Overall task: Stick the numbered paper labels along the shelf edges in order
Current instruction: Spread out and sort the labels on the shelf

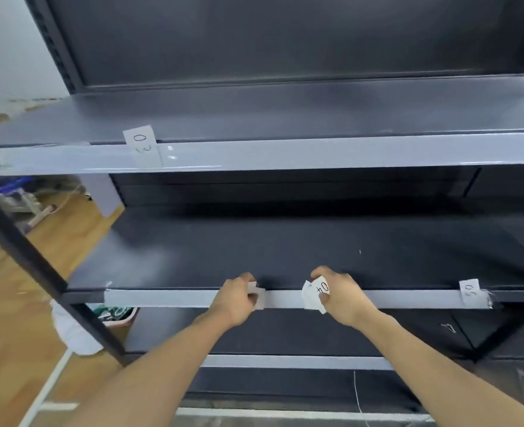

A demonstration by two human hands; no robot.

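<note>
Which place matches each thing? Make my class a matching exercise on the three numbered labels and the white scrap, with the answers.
Things
1. label 03
2. label 04
3. label 05
4. white scrap

Places
A. held in the right hand
B. stuck on the upper edge
C. held in the left hand
D. stuck at the right end of the middle edge

Pairs: 1-B, 2-A, 3-D, 4-C
</note>
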